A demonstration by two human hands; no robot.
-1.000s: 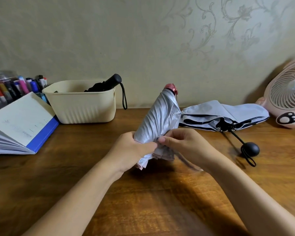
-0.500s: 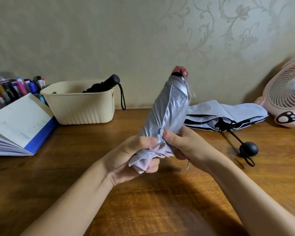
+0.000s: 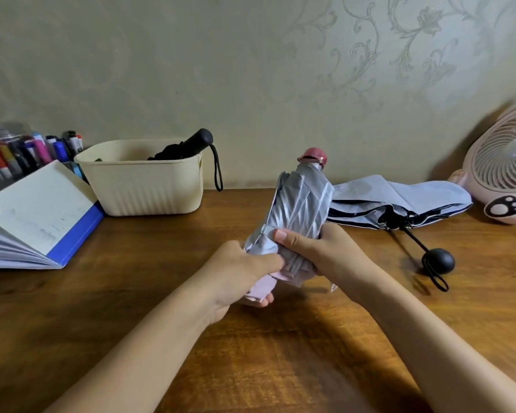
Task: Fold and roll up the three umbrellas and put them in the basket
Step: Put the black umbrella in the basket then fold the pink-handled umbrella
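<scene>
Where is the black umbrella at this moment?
In the head view, the black umbrella lies in the cream basket at the back left, its handle sticking out over the right rim.

No word or number can be read here. The open book (image 3: 33, 204) at the left has a few faint printed lines on its white page, too blurred to read. The markers (image 3: 39, 150) behind it carry labels, too small to read. The pink fan (image 3: 502, 165) bears only a paw-print sign (image 3: 504, 207).

silver umbrella (image 3: 298, 210) upright | blue umbrella (image 3: 399, 198) flat | black umbrella (image 3: 191, 146) in basket (image 3: 143, 192)
</scene>
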